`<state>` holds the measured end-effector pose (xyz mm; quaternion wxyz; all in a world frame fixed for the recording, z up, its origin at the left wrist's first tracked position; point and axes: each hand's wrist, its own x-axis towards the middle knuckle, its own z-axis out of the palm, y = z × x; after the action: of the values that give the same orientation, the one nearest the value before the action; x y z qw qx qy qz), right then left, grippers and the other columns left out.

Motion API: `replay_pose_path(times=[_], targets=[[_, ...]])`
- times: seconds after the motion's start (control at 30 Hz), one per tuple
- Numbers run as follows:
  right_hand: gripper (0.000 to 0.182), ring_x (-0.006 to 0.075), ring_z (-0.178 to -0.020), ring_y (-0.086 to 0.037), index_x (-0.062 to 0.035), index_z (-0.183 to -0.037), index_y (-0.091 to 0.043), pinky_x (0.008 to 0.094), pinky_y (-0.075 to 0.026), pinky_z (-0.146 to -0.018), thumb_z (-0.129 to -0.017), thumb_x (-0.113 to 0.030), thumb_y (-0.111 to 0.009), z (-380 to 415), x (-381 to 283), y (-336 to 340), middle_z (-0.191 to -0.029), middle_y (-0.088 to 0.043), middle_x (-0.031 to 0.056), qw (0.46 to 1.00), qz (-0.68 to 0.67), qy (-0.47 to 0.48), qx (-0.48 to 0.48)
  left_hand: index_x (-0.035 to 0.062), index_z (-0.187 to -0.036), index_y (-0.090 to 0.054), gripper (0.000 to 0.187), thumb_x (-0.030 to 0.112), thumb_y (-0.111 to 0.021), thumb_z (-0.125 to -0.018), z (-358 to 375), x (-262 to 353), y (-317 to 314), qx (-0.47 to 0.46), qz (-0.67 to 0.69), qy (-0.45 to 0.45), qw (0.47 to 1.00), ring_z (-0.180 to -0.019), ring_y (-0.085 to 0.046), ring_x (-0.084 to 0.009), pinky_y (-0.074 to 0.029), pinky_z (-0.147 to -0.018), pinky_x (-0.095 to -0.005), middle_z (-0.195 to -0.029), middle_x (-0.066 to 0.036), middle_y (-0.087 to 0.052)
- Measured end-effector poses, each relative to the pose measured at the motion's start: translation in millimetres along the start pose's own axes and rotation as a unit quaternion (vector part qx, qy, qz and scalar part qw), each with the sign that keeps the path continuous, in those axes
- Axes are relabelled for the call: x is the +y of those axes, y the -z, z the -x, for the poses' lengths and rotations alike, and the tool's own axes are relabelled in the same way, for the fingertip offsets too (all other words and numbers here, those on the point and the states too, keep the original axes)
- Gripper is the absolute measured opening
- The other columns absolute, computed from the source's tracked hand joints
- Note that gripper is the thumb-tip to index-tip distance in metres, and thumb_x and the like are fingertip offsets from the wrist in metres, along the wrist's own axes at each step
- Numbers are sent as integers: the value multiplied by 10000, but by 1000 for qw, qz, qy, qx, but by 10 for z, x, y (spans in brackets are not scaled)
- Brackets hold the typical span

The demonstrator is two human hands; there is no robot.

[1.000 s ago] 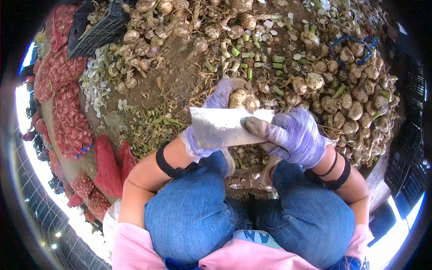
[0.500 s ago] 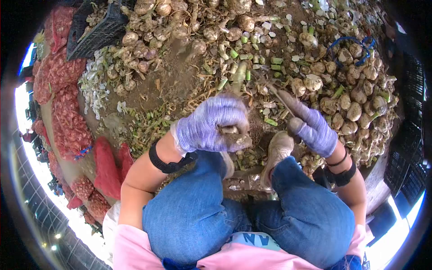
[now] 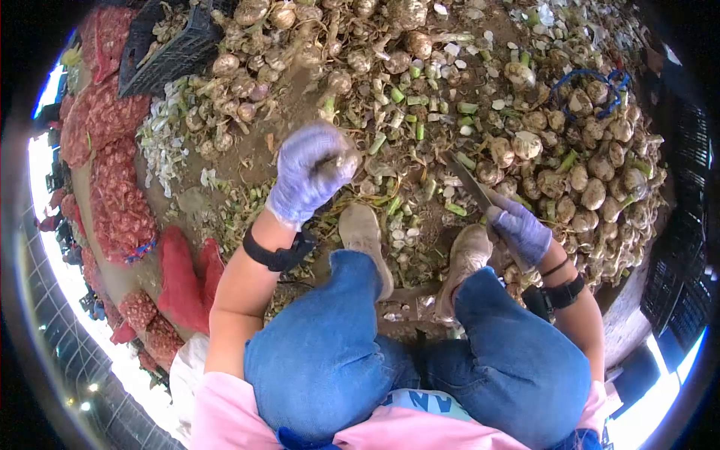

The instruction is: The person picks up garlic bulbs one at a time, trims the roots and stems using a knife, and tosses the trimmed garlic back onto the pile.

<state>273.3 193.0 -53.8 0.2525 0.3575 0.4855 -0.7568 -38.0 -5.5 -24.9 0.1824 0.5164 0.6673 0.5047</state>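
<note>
My left hand point(image 3: 309, 171), in a purple glove, is stretched out to the left over the dirt and closed around a trimmed garlic bulb point(image 3: 341, 163). Lower on the right, beside my right knee, my gloved right hand point(image 3: 520, 229) grips a wide-bladed knife point(image 3: 469, 182) that points up and left. A large heap of untrimmed garlic bulbs point(image 3: 581, 176) lies just right of the knife. Cut green stalk pieces point(image 3: 409, 94) are scattered on the ground in front of my two shoes point(image 3: 364, 232).
A second heap of garlic point(image 3: 247, 90) lies at the upper left beside a black plastic crate point(image 3: 169, 49). Red mesh sacks of garlic point(image 3: 112, 195) line the left side. More black crates point(image 3: 686, 300) stand at the right edge.
One second ago both hands held the bulb against the knife blade. Since then they separated: my left hand moved up and left with the bulb, my right hand dropped to the right with the knife.
</note>
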Motion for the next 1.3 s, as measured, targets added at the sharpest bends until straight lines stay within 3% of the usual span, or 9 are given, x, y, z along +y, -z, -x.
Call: replay_pose_path(times=[0.07, 0.17, 0.27, 0.33, 0.5, 0.6, 0.63, 0.9, 1.3], targets=[[617, 31, -653, -442, -90, -1470, -360, 223, -379, -541, -961, -389, -543, -10, -155, -103, -790, -500, -29, 998, 3, 66, 21, 73, -655, -539, 253, 189, -698, -815, -23, -254, -43, -79, -86, -52, 992, -603, -560, -186, -480, -577, -331, -658, -20, -555], [615, 154, -1003, -561, -78, -1473, -350, 303, -450, -868, -969, -383, -525, -93, -310, -80, -1118, -607, 66, 992, 82, 90, 14, 102, -603, -504, 275, 195, -745, -700, -87, -507, -171, -199, -190, -137, 952, -607, -551, -230, -470, -550, -358, -636, -49, -509], [625, 219, -1342, -391, -64, -1476, -335, 346, -276, -1112, -974, -394, -509, -131, -349, -94, -1436, -462, 125, 987, 98, 130, -11, 131, -652, -550, 236, 281, -732, -645, -44, -502, -420, -287, -163, -215, 919, -716, -593, -235, -506, -604, -377, -691, -41, -539], [634, 210, -1359, -368, -58, -1474, -335, 339, -271, -1115, -974, -407, -507, -123, -535, -170, -1457, -438, 127, 966, 125, 226, -15, 143, -756, -631, 255, 346, -734, -643, -98, -311, -455, -409, -200, -211, 865, -801, -619, -233, -531, -685, -381, -777, -27, -591], [597, 180, -1356, -358, -65, -1477, -338, 327, -275, -1112, -980, -337, -527, 5, -871, -259, -1464, -430, 98, 980, 74, 179, -39, 172, -900, -661, 317, 380, -716, -667, -252, 51, -529, -565, -234, -240, 754, -941, -611, -220, -515, -821, -400, -947, 3, -626], [591, 177, -1353, -362, -82, -1478, -340, 328, -278, -1114, -979, -332, -533, -96, -745, -218, -1465, -430, 93, 988, 52, 143, -20, 176, -895, -685, 296, 375, -717, -679, -88, -366, -634, -500, -214, -260, 798, -964, -618, -245, -519, -820, -411, -983, -9, -645], [592, 179, -1350, -366, -90, -1479, -340, 330, -277, -1117, -978, -337, -535, -136, -675, -200, -1468, -428, 94, 992, 44, 115, -8, 144, -788, -674, 231, 365, -673, -720, -115, -491, -686, -507, -226, -272, 786, -893, -614, -233, -518, -698, -396, -855, -34, -641], [556, 200, -1317, -422, -129, -1466, -378, 328, -296, -1107, -970, -321, -538, -785, 1, -153, -1438, -466, 126, 995, 75, 67, -4, 118, -796, -725, 228, 322, -692, -699, 170, -1164, -1107, -669, -272, -124, 680, -841, -654, -300, -539, -722, -425, -826, -82, -678], [568, 317, -1196, -539, -153, -1469, -361, 370, -412, -1000, -970, -383, -503, -1221, 342, -257, -1318, -551, 207, 988, 147, -30, -34, 115, -742, -713, 197, 299, -683, -680, 201, -1213, -1125, -653, -246, -117, 707, -745, -655, -305, -528, -685, -430, -735, -84, -663]])
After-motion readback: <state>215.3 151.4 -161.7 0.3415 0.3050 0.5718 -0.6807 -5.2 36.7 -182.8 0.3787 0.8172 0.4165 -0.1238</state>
